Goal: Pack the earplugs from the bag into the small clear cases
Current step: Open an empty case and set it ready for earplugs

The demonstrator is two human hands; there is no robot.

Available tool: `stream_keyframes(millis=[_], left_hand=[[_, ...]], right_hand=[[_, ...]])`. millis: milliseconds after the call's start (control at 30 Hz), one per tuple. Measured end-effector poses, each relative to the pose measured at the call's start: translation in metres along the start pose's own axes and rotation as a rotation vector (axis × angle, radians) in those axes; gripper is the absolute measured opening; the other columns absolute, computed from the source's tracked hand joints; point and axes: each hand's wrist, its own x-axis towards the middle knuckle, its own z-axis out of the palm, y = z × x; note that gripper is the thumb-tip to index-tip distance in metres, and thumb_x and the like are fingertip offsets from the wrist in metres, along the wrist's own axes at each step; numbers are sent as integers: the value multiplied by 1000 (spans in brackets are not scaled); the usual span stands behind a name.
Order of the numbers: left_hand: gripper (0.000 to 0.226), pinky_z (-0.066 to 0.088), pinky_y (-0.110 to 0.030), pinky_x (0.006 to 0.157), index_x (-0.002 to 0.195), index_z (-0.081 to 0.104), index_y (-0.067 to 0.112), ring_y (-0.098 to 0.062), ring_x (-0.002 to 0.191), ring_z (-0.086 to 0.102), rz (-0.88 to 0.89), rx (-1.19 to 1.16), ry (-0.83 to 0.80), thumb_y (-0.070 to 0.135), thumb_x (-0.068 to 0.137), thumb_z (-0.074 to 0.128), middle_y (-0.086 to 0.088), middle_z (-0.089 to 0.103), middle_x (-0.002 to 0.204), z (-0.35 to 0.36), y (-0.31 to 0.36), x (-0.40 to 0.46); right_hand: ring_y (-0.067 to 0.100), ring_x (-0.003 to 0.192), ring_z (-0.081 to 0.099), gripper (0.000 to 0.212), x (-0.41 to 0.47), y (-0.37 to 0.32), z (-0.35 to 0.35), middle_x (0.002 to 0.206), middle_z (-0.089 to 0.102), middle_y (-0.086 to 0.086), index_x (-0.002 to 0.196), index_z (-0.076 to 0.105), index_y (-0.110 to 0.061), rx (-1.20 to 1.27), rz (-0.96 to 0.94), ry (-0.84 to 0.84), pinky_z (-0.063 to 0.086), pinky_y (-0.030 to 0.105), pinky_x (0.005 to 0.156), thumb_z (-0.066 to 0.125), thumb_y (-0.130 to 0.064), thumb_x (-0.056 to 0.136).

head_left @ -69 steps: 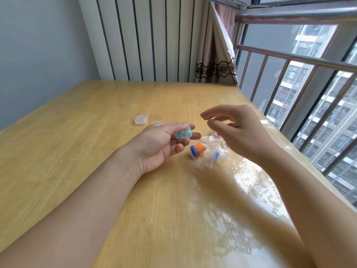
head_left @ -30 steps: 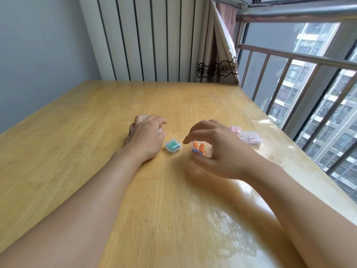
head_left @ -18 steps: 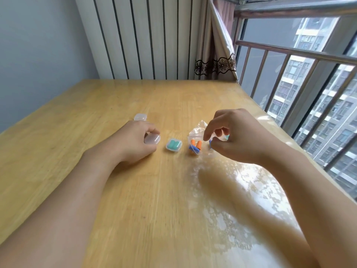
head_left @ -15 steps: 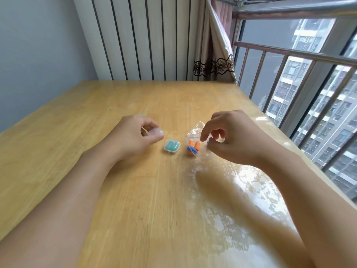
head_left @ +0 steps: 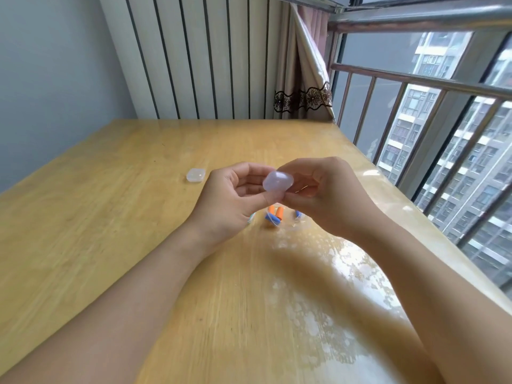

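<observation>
- Far left: a spare case [head_left: 196, 175] lies shut on the table [head_left: 83, 217], well apart from your hands, apparently empty.
- Left hand [head_left: 230, 200]: your thumb and fingers are closed on the left side of the small clear case [head_left: 278, 181], held up above the table between both hands.
- Just below the left palm: a sliver of a teal-tinted item shows at the hand's edge; too much is hidden to say what it is.
- Centre: the case in your grip looks like thin hard plastic, light and smooth. It will likely slip under a flat pinch, so hold it by its side edges and pry at the seam.
- Below the case: the bag [head_left: 282, 220] lies on the table with orange and blue earplugs [head_left: 274, 214] inside. The earplugs look like soft foam that squashes easily; the bag is limp film, so pin it before reaching in.
- Right hand [head_left: 329, 195]: your fingertips are closed on the right side of the same case; whether its lid has begun to part cannot be told through the blur.
- Writing: no brand, label or lettering can be read on the cases, the bag or the earplugs.
</observation>
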Motion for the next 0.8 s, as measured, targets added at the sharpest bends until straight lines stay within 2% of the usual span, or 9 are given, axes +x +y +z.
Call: stream_keyframes(millis=[133, 233, 333, 400, 467, 500, 600, 700, 800], left_hand=[[27, 58, -20, 79, 106, 74, 11, -17, 89, 77, -44, 20, 10, 17, 81, 81, -5, 79, 95, 4, -1, -2], [25, 60, -24, 71, 103, 73, 13, -18, 80, 77, 12, 85, 81, 20, 81, 82, -5, 78, 96, 4, -1, -1], [21, 61, -27, 70, 104, 72, 13, -17, 77, 77, 58, 170, 76, 20, 85, 78, -5, 77, 95, 5, -1, -2], [21, 61, -28, 75, 105, 72, 11, -18, 79, 77, -11, 112, 55, 23, 89, 74, -7, 78, 91, 3, -1, 0], [25, 60, -27, 77, 108, 72, 7, -17, 81, 75, -126, -43, 27, 26, 92, 69, -12, 77, 94, -2, 0, 2], [27, 59, -25, 76, 110, 71, 4, -16, 81, 73, -180, -147, 6, 25, 93, 67, -13, 75, 93, -3, 1, 3], [30, 59, -21, 71, 118, 65, 3, -15, 79, 71, -279, -346, -12, 20, 93, 66, -9, 75, 92, -5, 4, 3], [32, 59, -19, 69, 118, 65, 4, -20, 85, 74, -269, -326, 4, 18, 90, 69, -13, 77, 99, -4, 4, 3], [37, 60, -23, 80, 117, 68, 5, -25, 97, 75, -225, -237, -27, 22, 85, 74, -14, 78, 102, -2, 6, -1]], right_hand=[[8, 62, 70, 5, 0, 2, 4, 72, 75, -3, 91, 78, -8, -38, 67, -47, 60, 32, 64, 73, -10, 89], [15, 60, 70, 14, 1, 3, 5, 70, 74, 2, 84, 74, -6, 23, 136, -72, 60, 35, 60, 69, -15, 93], [15, 56, 68, 18, 0, 1, 5, 66, 72, 2, 82, 74, -7, 38, 145, -87, 55, 29, 55, 70, -21, 93], [17, 55, 67, 16, 0, 0, 1, 67, 72, 4, 87, 75, -6, 79, 151, -93, 57, 33, 56, 72, -21, 92], [17, 58, 67, 12, 1, -1, -2, 72, 72, 8, 99, 75, -6, 186, 167, -73, 58, 37, 57, 73, -15, 91], [19, 61, 67, 16, 2, -1, -3, 75, 73, 9, 106, 74, -7, 251, 178, -54, 58, 39, 58, 74, -12, 90], [22, 67, 67, 26, 4, -2, -5, 80, 73, 12, 118, 71, -8, 424, 217, -26, 56, 34, 61, 70, -6, 93], [24, 69, 67, 19, 4, -2, -4, 82, 74, 15, 114, 73, -5, 515, 270, -7, 56, 30, 63, 64, -6, 97], [23, 68, 69, 16, 3, -2, -4, 80, 74, 14, 108, 73, -3, 524, 289, 1, 58, 29, 64, 65, -7, 95]])
